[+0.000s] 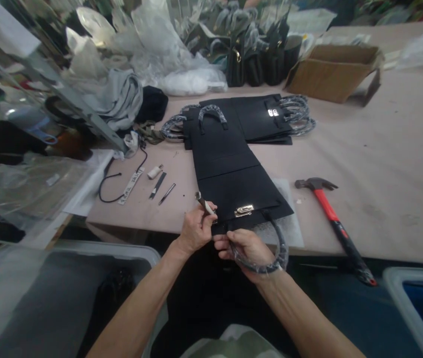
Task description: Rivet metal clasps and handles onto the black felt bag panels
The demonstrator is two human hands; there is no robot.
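A long black bag panel (pixel 229 169) lies flat, its lower end at the table's front edge and a plastic-wrapped handle (pixel 211 115) at its far end. My left hand (pixel 196 226) is closed around a short tool (pixel 204 203) with a white grip and a metal end, at the panel's lower left corner. The tool's exact kind is unclear. My right hand (pixel 246 248) pinches the panel's lower edge, with its wrist inside the loop of a second wrapped handle (pixel 281 248). Just above sits a shiny metal clasp (pixel 244 211). Some fingertips are hidden.
A claw hammer (pixel 330 214) lies on the right, its handle past the table edge. At left are a metal rod (pixel 167 194), a dark blade (pixel 157 185) and a white-bodied item (pixel 155 171). More black panels (pixel 259 119) are stacked behind, near a cardboard box (pixel 334 74).
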